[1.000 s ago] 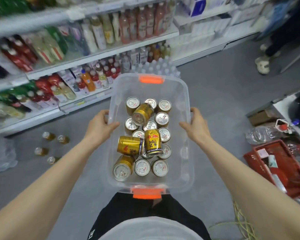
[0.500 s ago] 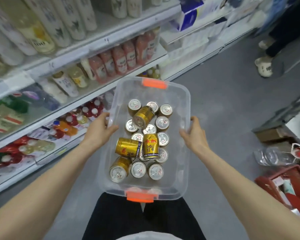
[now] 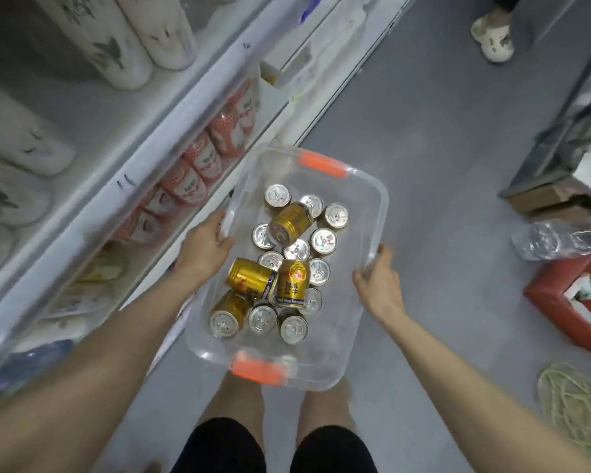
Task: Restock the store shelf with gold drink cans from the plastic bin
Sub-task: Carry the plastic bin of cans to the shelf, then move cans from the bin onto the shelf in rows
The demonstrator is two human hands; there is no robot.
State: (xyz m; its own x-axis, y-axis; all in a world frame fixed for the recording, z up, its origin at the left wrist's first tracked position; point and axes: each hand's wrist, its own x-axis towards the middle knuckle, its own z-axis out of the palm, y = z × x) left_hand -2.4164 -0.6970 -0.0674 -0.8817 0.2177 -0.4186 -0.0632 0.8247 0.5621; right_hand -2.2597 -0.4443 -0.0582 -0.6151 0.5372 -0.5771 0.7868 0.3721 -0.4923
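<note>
Cans: I count fifteen cans in one bin.
Grip: left hand and right hand each clasp a rim.
Room: shelf edge close left, floor right.

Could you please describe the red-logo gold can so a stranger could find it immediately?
Look into the clear plastic bin with orange handles. Near its middle, two gold cans lie atop upright ones. It is the right-hand can, showing a red emblem above lettering.

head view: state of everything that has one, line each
clear plastic bin with orange handles: lidless, held up by both hands
gold drink cans: all in bin, most upright, a few tipped over
left hand: grips bin's left rim
right hand: grips bin's right rim
</note>
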